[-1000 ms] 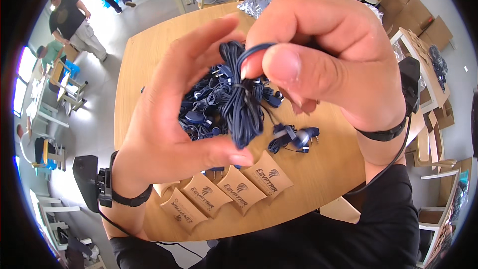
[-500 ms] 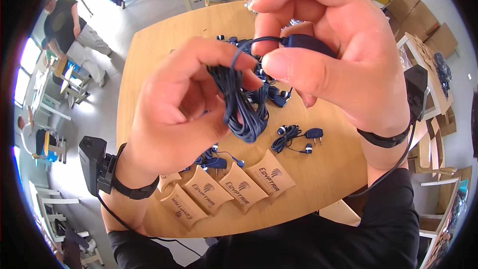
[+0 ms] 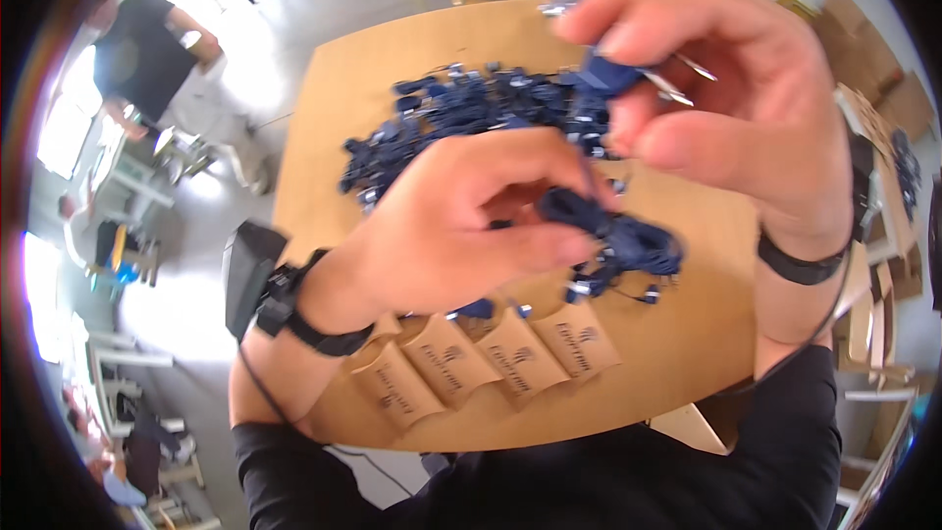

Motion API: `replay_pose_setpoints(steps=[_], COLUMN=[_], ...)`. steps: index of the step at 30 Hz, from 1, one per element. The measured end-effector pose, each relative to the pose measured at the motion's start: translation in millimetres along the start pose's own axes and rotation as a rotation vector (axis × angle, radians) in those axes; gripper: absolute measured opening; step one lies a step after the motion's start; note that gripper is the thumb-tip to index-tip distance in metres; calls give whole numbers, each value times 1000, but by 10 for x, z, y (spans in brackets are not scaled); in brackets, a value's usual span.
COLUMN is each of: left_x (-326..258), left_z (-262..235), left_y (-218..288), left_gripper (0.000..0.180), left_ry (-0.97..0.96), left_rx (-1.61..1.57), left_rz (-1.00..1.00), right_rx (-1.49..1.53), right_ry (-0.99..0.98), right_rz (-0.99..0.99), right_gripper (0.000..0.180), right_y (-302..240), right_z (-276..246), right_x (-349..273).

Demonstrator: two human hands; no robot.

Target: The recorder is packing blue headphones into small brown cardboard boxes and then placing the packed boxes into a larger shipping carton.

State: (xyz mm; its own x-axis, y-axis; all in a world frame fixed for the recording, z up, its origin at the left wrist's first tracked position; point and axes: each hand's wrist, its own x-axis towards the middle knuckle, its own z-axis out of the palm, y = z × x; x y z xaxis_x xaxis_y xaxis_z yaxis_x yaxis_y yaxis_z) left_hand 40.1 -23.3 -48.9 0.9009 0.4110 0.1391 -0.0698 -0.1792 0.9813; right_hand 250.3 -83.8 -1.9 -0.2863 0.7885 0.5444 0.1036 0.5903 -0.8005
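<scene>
The left hand [image 3: 471, 211] pinches the coiled navy earphone cable [image 3: 638, 243] between thumb and closed fingers; the coil, hanging down half a second ago, now points rightward over the table [image 3: 677, 334]. The right hand [image 3: 677, 88], fingers curled and partly open, grips the two-pin plug [image 3: 606, 74], whose metal prongs now show. More of the earphone pile [image 3: 471, 108] is visible; the kraft pillow boxes [image 3: 520, 358] remain nearer the body.

From the wearer's head, a wide fisheye camera faces down and forward, the left hand [image 3: 471, 216] and right hand [image 3: 731, 108] near it, the wooden table [image 3: 687, 334] farther below.
</scene>
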Motion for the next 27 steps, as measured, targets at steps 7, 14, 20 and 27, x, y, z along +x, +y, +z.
replay_pose_setpoints(steps=[7,14,20,27], left_x=[-31,-28,-28,5], left_z=[77,104,113,153], left_y=[25,-51,-78,-120], left_gripper=[29,26,31,35], left_ry=[103,311,372,476], left_rx=[319,133,133,-129], left_rz=[155,195,309,389], right_rx=[-269,-347,-326,-234], right_ry=[-75,-292,-251,-226], right_rz=[8,-23,130,126], right_gripper=[44,43,41,34], right_y=[-27,-14,-12,41], right_z=[-181,-172,-83,-37], right_x=[-49,9,-39,-17])
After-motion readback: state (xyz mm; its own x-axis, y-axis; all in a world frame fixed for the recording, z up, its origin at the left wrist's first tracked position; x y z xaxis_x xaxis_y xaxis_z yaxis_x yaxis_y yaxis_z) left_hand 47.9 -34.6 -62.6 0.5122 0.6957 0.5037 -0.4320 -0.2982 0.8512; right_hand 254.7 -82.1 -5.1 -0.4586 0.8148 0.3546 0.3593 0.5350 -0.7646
